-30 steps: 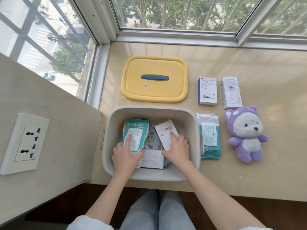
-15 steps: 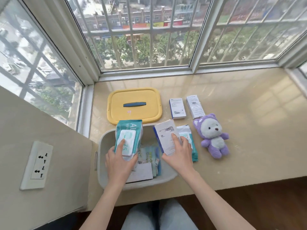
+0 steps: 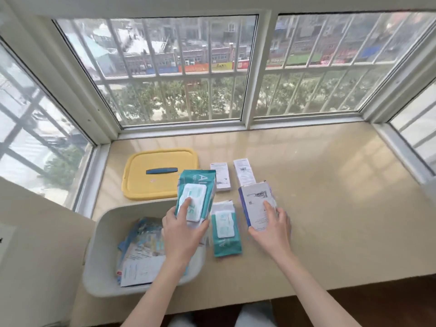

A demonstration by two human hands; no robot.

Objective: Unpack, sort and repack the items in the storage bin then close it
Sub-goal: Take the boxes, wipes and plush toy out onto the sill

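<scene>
head view: left hand [image 3: 182, 228] grips a teal wipes pack [image 3: 197, 193], held above the bin's [image 3: 103, 232] right rim. right hand [image 3: 271, 226] grips a white box [image 3: 256, 204] over the sill [image 3: 330, 197], right of a second wipes pack [image 3: 225, 228] lying flat. papers [image 3: 141, 256] lie in the bin. yellow lid [image 3: 155, 173] lies behind the bin, two small boxes [image 3: 220, 175] to its right.

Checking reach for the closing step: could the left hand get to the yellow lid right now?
Probably not yet: the left hand is full, gripping a wipes pack. The lid itself lies uncovered just beyond.
</scene>
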